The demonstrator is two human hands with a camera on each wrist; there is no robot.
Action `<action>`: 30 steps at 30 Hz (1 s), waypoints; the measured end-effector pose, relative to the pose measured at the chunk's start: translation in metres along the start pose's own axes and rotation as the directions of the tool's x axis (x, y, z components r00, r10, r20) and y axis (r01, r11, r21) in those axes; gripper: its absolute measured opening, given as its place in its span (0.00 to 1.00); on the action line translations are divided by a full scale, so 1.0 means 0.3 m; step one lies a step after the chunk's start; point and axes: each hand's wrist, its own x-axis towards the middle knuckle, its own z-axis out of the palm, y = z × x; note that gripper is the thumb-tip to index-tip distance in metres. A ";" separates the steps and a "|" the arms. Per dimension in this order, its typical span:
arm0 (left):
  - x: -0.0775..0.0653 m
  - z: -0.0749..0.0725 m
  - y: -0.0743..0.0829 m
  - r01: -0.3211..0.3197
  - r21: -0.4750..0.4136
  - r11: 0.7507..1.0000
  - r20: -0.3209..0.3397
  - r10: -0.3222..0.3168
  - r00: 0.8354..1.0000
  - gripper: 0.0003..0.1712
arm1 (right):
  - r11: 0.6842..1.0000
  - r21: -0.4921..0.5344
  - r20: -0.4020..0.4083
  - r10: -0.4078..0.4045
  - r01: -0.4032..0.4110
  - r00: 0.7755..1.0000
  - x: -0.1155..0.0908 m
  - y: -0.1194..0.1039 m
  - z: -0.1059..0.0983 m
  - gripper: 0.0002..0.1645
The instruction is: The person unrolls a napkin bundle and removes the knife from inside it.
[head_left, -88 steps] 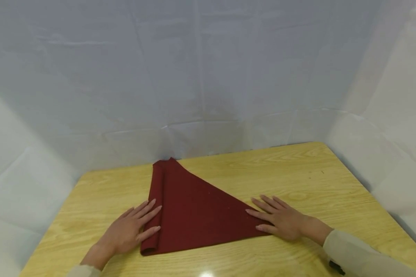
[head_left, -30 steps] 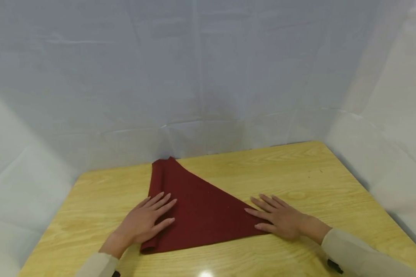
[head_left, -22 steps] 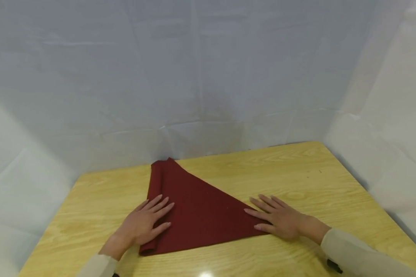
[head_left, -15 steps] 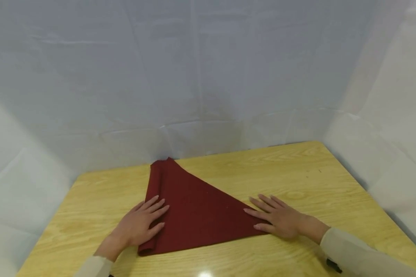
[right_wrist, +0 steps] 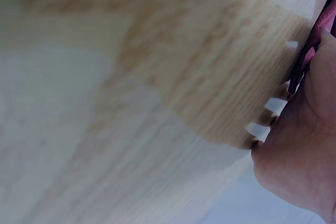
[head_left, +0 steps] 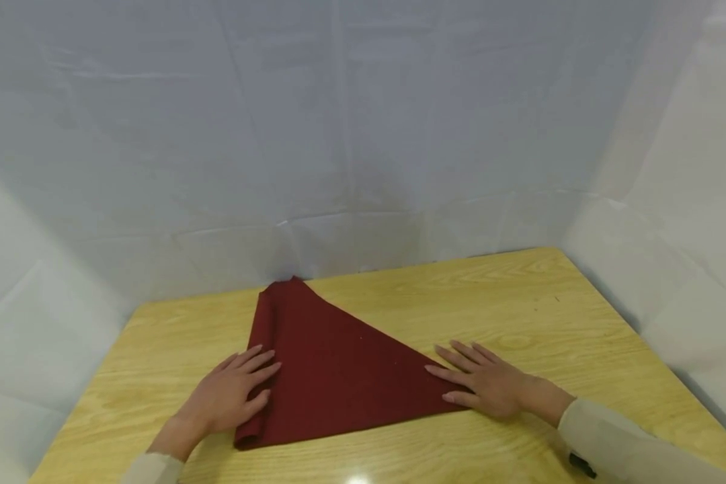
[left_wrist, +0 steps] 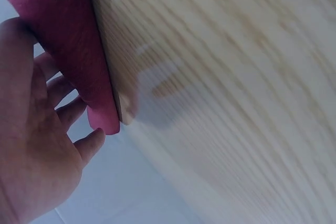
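While a dark red cloth (head_left: 333, 376) lies on the wooden table (head_left: 490, 302) in the lower centre of the frame, its far corner near the table's back edge, the left hand (head_left: 220, 396) rests at lower left with its fingers slightly spread across the rolled edge (head_left: 265, 319) along the cloth's left side. At lower right, the right hand (head_left: 496, 388) lies palm down with fingers spread, the thumb and nearest finger on the cloth's right-hand corner. Pale sleeves (head_left: 629, 444) enter from the bottom, and whitish sheeting (head_left: 351, 134) fills the upper frame.
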 end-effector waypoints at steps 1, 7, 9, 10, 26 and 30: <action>-0.004 -0.002 -0.002 0.003 0.002 1.000 -0.004 -0.003 1.000 0.25 | 1.000 0.001 0.001 0.000 0.000 1.000 0.000 -0.001 0.000 0.33; -0.027 -0.010 -0.019 0.027 0.005 1.000 -0.016 -0.027 1.000 0.24 | 1.000 0.004 -0.002 -0.001 0.001 1.000 0.001 0.004 0.004 0.33; -0.036 -0.011 -0.027 0.041 -0.008 0.999 -0.015 -0.041 0.999 0.25 | 1.000 0.000 -0.005 -0.002 0.002 1.000 0.002 0.006 0.006 0.32; -0.041 -0.009 -0.031 0.050 -0.017 0.999 -0.012 -0.050 0.999 0.26 | 1.000 -0.002 -0.006 -0.002 0.002 1.000 0.002 0.006 0.007 0.33; -0.099 0.047 -0.076 0.109 -0.124 0.986 0.014 -0.109 0.994 0.34 | 1.000 0.025 -0.032 -0.018 0.019 0.999 0.000 0.011 0.013 0.32; -0.103 0.049 -0.071 0.095 -0.118 0.988 -0.001 -0.096 0.995 0.33 | 1.000 0.020 -0.036 -0.008 0.009 0.999 0.002 0.022 0.028 0.32</action>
